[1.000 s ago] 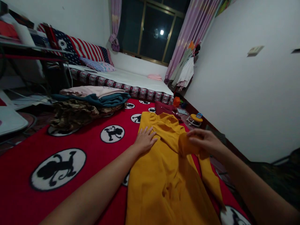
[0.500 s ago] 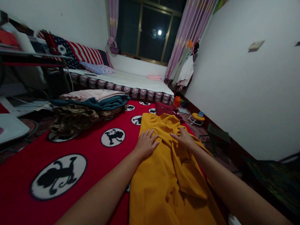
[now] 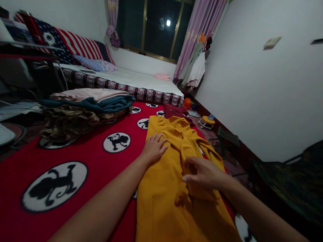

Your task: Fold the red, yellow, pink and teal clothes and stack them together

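A mustard-yellow coat (image 3: 161, 188) lies spread out on a red blanket (image 3: 101, 181) with round white monkey patches. Its collar end points away from me, and folds run down its middle. My left hand (image 3: 154, 148) rests flat on the upper left part of the coat, fingers spread. Over the coat's middle right is my right hand (image 3: 203, 171), its fingers curved and the thumb apart from them, with nothing visible between. Whether its fingertips touch the cloth I cannot tell. One sleeve lies bent at the coat's upper right.
Folded clothes (image 3: 93, 104) are stacked on the blanket's left side. Beyond the coat's collar lies a dark red garment (image 3: 174, 111). A bed (image 3: 126, 79) stands under the window. Along the right wall are a small yellow stool (image 3: 208, 120) and a dark folding seat (image 3: 228, 137).
My right hand has moved from the coat's upper chest down toward its middle, and the cloth there lies differently. My left hand stays on the coat. The view has shifted slightly.
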The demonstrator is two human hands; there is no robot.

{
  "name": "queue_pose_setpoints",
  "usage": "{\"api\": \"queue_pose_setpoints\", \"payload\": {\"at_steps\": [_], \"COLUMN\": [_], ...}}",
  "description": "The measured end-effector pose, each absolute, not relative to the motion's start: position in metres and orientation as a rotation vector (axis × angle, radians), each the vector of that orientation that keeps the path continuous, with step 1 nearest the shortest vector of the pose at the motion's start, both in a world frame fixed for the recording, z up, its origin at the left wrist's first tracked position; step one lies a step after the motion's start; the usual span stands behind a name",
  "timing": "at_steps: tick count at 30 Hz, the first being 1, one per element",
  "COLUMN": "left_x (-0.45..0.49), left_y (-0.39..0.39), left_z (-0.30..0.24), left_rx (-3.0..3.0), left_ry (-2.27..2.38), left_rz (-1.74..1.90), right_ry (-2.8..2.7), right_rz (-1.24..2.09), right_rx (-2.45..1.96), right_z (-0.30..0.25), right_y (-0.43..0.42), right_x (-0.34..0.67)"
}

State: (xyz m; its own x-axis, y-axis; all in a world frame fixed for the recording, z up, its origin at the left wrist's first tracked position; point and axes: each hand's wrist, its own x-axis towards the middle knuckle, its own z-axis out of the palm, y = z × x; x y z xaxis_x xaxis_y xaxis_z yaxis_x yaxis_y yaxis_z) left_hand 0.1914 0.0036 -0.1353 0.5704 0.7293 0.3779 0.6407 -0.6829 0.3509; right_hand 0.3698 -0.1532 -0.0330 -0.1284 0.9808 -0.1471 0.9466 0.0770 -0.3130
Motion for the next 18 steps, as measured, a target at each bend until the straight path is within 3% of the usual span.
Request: {"api": "queue_pose_setpoints", "payload": {"at_steps": [7, 14, 18], "left_x": [0.188, 0.198, 0.225], "left_y": [0.000, 0.030, 0.053], "left_z": [-0.136, -0.118, -0.100], "left_rx": [2.612, 2.310, 2.331], "left_ry": [1.108, 1.064, 1.021], "left_rz": [0.824, 1.122, 1.032], "right_ry": [-2.081, -1.179, -0.682], "right_rz": [0.280, 0.467, 0.506], "right_rx": [-2.209, -1.787, -1.615], "right_z": [-0.060, -0.047, -0.054], "right_y": [-0.188, -0.176, -0.162], "right_x": [0.394, 0.444, 0.470]}}
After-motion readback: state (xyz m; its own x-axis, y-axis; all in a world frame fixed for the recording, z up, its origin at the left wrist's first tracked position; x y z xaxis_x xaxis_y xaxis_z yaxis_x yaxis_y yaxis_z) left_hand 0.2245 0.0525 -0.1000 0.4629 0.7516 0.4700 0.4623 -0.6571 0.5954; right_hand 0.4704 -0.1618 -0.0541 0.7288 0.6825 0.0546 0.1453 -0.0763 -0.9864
